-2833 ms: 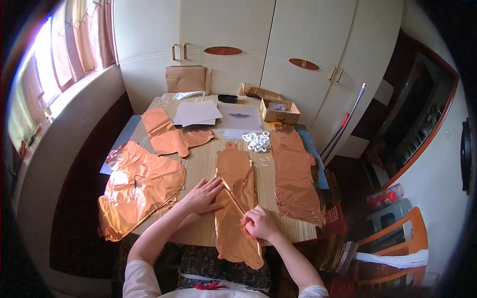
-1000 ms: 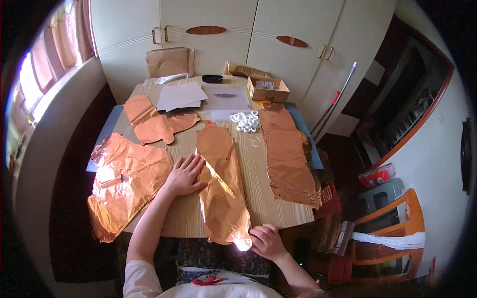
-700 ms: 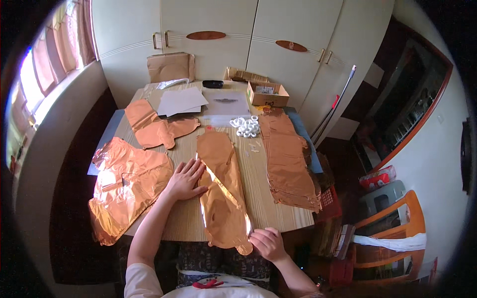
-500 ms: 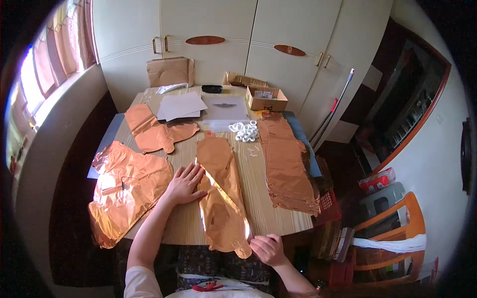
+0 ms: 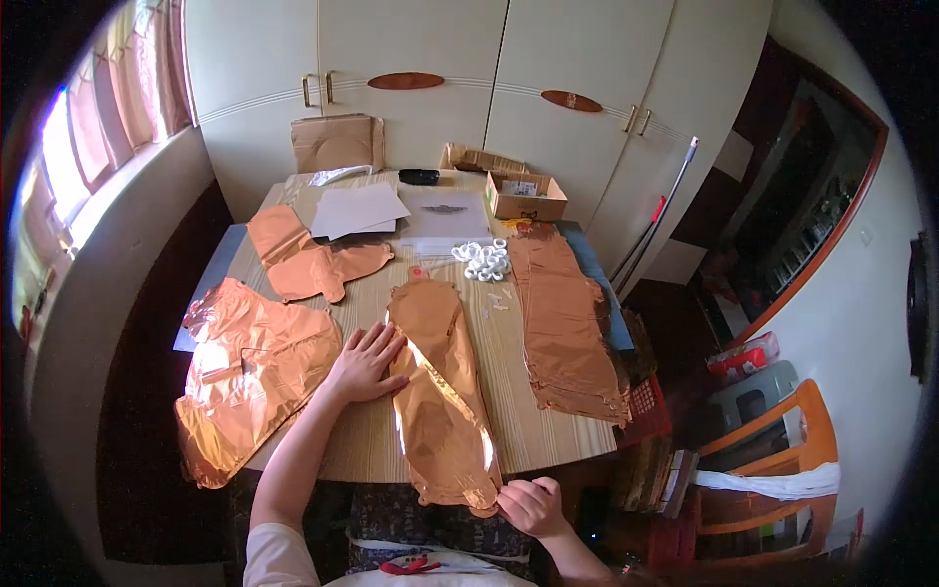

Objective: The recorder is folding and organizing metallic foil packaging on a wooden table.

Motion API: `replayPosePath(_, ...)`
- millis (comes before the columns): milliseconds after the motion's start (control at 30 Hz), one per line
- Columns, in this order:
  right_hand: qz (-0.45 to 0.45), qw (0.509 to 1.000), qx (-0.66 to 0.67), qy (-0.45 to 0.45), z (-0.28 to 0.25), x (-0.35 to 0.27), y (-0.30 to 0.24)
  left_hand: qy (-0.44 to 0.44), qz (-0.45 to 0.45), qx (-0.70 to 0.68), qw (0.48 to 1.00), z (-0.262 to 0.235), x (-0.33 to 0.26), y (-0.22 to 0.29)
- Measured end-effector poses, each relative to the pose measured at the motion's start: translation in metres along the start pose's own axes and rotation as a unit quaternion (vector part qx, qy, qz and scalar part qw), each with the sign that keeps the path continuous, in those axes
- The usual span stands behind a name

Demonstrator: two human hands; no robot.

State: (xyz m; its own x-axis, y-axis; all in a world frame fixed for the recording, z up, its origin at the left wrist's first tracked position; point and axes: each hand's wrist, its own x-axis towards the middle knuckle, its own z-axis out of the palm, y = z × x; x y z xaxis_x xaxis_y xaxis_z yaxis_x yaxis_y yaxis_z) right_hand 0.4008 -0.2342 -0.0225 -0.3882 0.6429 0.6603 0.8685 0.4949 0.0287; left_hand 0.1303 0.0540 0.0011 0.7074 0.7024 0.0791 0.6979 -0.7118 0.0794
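A long copper foil balloon (image 5: 438,391) lies flat down the middle of the wooden table (image 5: 523,421), its lower end hanging over the near edge. My left hand (image 5: 366,362) rests flat, fingers spread, on the balloon's left side. My right hand (image 5: 528,506) pinches the balloon's bottom end just off the table edge, in front of my lap.
Crumpled copper foil balloons (image 5: 249,372) pile at the left, more (image 5: 308,256) behind them. A stack of flat foil balloons (image 5: 565,318) lies on the right. White rings (image 5: 481,259), papers (image 5: 357,208) and a small cardboard box (image 5: 526,196) sit at the back. An orange chair (image 5: 782,470) stands right.
My right hand slid down the balloon from mid-table to its bottom end past the table edge. My left hand stayed pressed on the balloon's left side.
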Motion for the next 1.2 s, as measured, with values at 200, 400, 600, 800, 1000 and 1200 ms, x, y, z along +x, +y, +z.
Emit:
replayPosePath(200,0.003,1.0,0.004,-0.005,-0.003,0.003,0.0,0.015,0.007,-0.005,1.0,0.003,0.001,-0.002)
replayPosePath(400,-0.001,1.0,0.002,-0.029,-0.001,0.0,0.002,0.025,0.01,-0.003,1.0,0.005,-0.001,-0.003)
replayPosePath(600,-0.001,0.991,0.132,-0.016,-0.017,0.005,0.023,0.006,0.01,-0.01,1.0,-0.003,-0.002,0.001)
replayPosePath(800,0.034,0.965,0.256,-0.056,0.016,0.093,0.058,0.009,0.01,-0.008,1.0,0.001,-0.003,-0.003)
replayPosePath(1000,-0.046,0.946,0.284,-0.147,0.087,0.156,0.08,0.049,0.014,0.005,0.999,0.004,0.0,-0.001)
replayPosePath(1200,-0.052,0.939,0.275,-0.2,0.106,0.151,0.081,0.048,0.016,0.011,0.999,0.001,-0.004,0.001)
